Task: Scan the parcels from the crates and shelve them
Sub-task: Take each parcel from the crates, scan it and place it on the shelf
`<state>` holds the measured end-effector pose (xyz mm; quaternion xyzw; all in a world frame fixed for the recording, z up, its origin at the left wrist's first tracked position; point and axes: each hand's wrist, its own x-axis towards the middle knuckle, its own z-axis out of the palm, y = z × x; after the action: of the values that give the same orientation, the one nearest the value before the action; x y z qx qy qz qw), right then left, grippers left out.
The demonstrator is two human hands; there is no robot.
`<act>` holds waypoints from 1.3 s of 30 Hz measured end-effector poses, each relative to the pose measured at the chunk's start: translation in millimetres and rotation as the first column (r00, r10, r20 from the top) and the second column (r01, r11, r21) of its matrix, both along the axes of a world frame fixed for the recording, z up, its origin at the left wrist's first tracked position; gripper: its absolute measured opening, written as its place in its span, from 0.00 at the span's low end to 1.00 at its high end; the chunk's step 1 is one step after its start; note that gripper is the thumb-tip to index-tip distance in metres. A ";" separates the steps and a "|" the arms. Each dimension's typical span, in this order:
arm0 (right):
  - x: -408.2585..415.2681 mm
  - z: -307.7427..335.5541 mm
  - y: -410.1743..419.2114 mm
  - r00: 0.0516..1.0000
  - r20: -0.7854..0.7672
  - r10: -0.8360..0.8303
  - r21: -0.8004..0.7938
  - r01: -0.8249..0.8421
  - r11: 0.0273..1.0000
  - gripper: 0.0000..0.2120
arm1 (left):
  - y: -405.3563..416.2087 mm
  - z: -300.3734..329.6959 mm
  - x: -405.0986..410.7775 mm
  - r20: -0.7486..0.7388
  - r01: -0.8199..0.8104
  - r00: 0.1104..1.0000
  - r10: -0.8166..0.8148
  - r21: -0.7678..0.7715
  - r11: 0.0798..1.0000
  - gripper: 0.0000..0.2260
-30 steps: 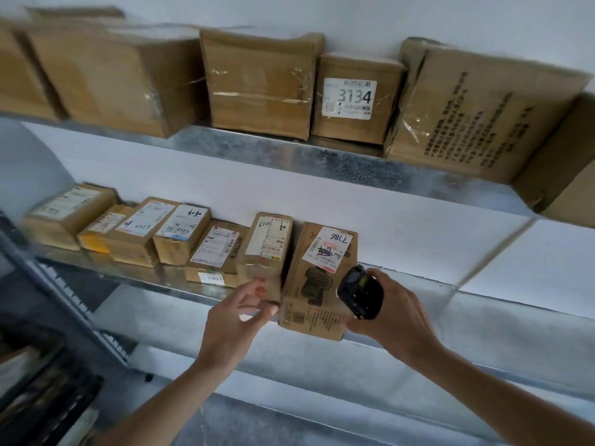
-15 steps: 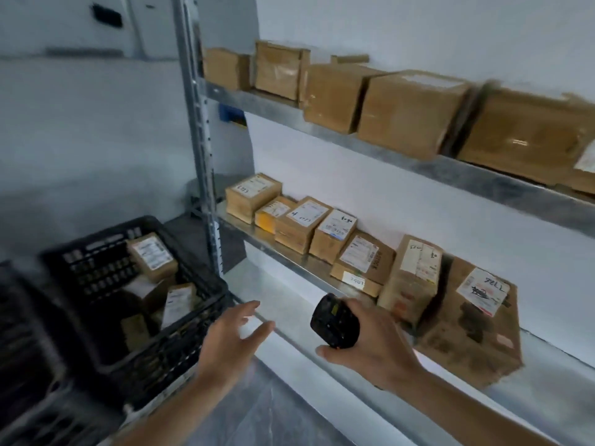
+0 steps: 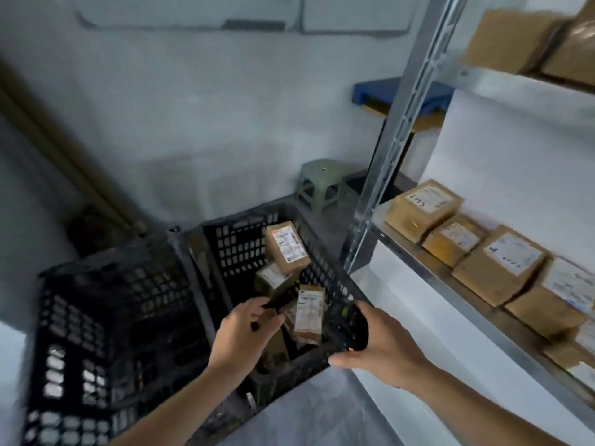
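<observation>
Head view. Left hand (image 3: 246, 333) is down inside the right-hand crate (image 3: 331, 284), its fingers (image 3: 267, 312) curled onto a small dark-edged parcel (image 3: 269, 312); the blur hides whether the grip is closed. Right hand (image 3: 378, 344) is wrapped round the black scanner (image 3: 351, 326) over the crate's near rim. More parcels (image 3: 286, 247) lie in the crate; shelved boxes (image 3: 425, 207) sit on the shelf (image 3: 418, 255) to the right.

Judgement: pick one parcel only, turn its label up toward the scanner, and steady it before triggering.
</observation>
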<state>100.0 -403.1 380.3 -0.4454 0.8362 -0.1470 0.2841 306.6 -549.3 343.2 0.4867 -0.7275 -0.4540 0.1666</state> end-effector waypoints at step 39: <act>-106.8 -208.1 -276.1 0.968 0.148 -0.201 -0.070 0.213 0.974 0.24 | -254.5 -177.2 -164.9 0.078 0.075 0.992 -0.097 0.252 0.965 0.19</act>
<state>-6.8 -679.2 172.2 -0.3558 0.8492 -0.2425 0.3059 141.7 -803.9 166.0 0.4915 -0.6920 -0.5262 0.0518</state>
